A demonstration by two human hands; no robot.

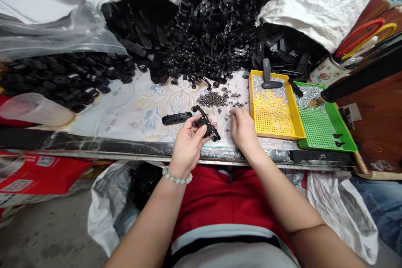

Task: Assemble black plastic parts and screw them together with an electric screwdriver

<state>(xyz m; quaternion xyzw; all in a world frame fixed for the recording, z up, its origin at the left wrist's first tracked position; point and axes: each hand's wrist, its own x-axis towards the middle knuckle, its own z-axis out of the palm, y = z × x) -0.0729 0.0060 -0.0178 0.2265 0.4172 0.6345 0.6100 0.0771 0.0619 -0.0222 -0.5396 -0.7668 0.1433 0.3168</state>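
My left hand (190,138), with a beaded bracelet on its wrist, holds a black jointed plastic bracket (205,123) with round ends between thumb and fingers. My right hand (243,130) rests on the table just right of a heap of small metal parts (212,99). Its fingers are curled together at the edge of the scattered pieces; whether they pinch one is hidden. Left of the held bracket lies a long black plastic piece (176,118) on the patterned table cover.
A yellow tray (295,113) and a green tray (345,134) hold small silvery parts at the right. A black screwdriver-like tool (361,67) slants above the green one. Black plastic parts (216,16) pile up behind; a translucent cup (37,109) lies at left.
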